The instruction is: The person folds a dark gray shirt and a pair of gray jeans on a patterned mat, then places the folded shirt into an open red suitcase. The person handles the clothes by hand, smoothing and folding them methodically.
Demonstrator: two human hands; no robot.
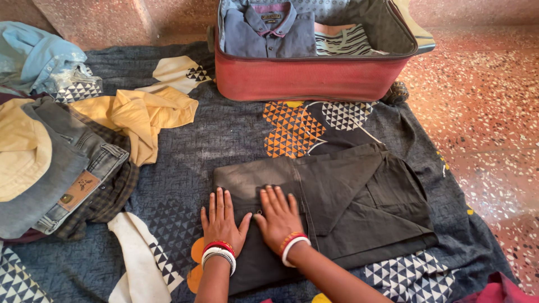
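Speckled red floor carries a dark patterned bedsheet point(224, 134), and you're kneeling at its near edge. Your left hand point(222, 221) and right hand point(279, 216) lie flat, fingers spread, side by side on the left part of a folded dark grey garment point(337, 207). Neither grip is clenched: both palms are released, pressing down, holding nothing. Red and white bangles point(220, 252) circle both wrists. The garment sits near-centre on the sheet, its right half folded over in layers. Far from it, touching the sheet's far edge, stands an open red suitcase point(309, 76) w/ a folded blue-grey shirt point(269, 36) and a striped piece point(342, 42) inside. To the left: a crumpled yellow cloth point(140, 115), then a stack w/ jeans point(73, 168) and a cream cloth point(19, 151). A light blue denim piece point(39, 56) lies far left.
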